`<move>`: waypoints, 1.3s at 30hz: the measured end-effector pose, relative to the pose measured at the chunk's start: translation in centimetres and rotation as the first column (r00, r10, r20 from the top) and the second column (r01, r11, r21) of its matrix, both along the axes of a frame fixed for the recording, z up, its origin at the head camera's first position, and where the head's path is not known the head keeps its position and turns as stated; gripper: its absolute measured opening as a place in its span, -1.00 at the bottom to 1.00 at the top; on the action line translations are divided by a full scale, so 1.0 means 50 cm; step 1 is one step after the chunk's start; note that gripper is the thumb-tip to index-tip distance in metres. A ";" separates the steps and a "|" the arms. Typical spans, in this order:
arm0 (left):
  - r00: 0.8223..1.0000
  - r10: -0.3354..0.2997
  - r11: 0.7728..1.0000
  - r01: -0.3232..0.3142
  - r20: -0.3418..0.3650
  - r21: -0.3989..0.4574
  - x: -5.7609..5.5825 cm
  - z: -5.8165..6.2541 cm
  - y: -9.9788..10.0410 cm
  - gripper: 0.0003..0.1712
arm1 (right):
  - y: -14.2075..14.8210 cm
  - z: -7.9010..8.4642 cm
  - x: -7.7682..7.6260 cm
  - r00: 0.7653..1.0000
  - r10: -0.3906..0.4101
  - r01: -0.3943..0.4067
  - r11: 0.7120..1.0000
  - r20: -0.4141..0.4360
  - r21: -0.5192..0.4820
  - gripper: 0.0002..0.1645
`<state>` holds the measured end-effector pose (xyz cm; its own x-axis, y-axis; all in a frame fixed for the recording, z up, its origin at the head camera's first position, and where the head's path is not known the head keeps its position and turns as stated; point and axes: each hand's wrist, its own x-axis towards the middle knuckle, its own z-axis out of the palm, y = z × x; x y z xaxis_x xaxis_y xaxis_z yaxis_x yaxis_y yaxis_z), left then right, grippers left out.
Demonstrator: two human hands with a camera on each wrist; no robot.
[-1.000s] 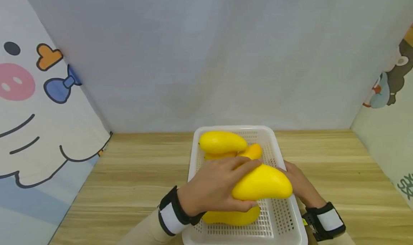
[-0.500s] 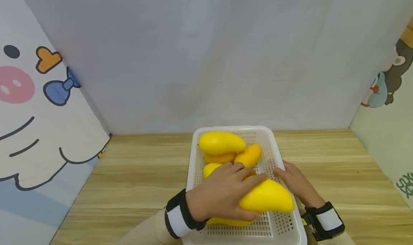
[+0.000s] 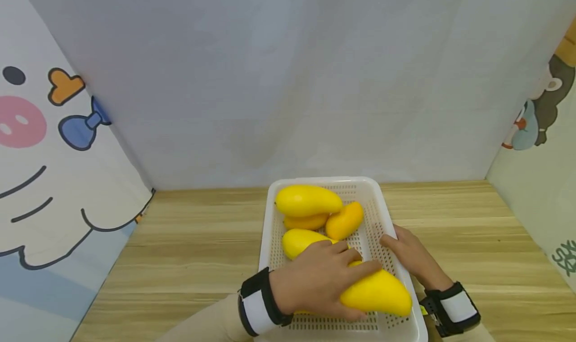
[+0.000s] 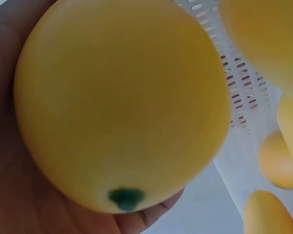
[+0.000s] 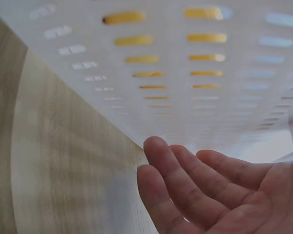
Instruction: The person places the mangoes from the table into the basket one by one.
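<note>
A large yellow mango (image 3: 380,294) is gripped from above by my left hand (image 3: 317,282), over the near half of a white perforated basket (image 3: 269,232). In the left wrist view this mango (image 4: 122,107) shows a green stem end against the palm and fingers. My right hand (image 3: 416,259) holds the basket's right side, thumb over the rim; in the right wrist view its bent fingers (image 5: 185,190) lie beside the perforated outer surface. Another yellow mango (image 3: 299,242) lies partly behind my left hand. What lies beneath that hand is mostly hidden.
Toward the basket's far end, a yellow mango (image 3: 308,200) rests on an orange-yellow one (image 3: 306,223), beside a smaller mango (image 3: 345,221). The basket stands on a wood-grain table (image 3: 202,232). A grey back wall (image 3: 288,82) and printed side panels (image 3: 76,182) enclose it.
My left hand has moved nearer and slightly right with the mango, lower in the view. More of the mangoes behind it now show. My right hand keeps its place on the rim.
</note>
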<state>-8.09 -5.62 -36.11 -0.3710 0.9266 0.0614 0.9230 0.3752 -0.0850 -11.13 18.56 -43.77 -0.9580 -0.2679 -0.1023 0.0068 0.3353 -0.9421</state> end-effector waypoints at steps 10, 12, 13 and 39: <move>1.000 -0.003 0.990 0.006 0.019 -0.138 0.006 -0.011 0.018 -0.11 | -0.002 0.001 0.002 1.000 -0.014 0.014 1.000 0.002 -0.013 -0.48; 0.999 -0.001 0.989 0.006 0.036 -0.146 0.006 -0.013 0.019 -0.12 | -0.003 0.002 0.002 1.000 -0.014 0.014 1.000 0.001 -0.015 -0.48; 0.999 0.000 0.989 0.007 0.044 -0.148 0.006 -0.014 0.020 -0.13 | -0.003 0.002 0.002 1.000 -0.014 0.014 1.000 0.002 -0.017 -0.48; 0.999 -0.049 0.984 0.051 0.014 -0.171 0.026 -0.019 0.015 -0.11 | -0.005 0.002 0.005 1.000 -0.021 0.022 0.998 0.017 -0.056 -0.45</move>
<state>-6.80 -4.86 -37.04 -0.3240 0.9404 -0.1029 0.9413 0.3095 -0.1351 -10.90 18.30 -43.69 -0.9619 -0.2531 -0.1032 0.0288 0.2817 -0.9591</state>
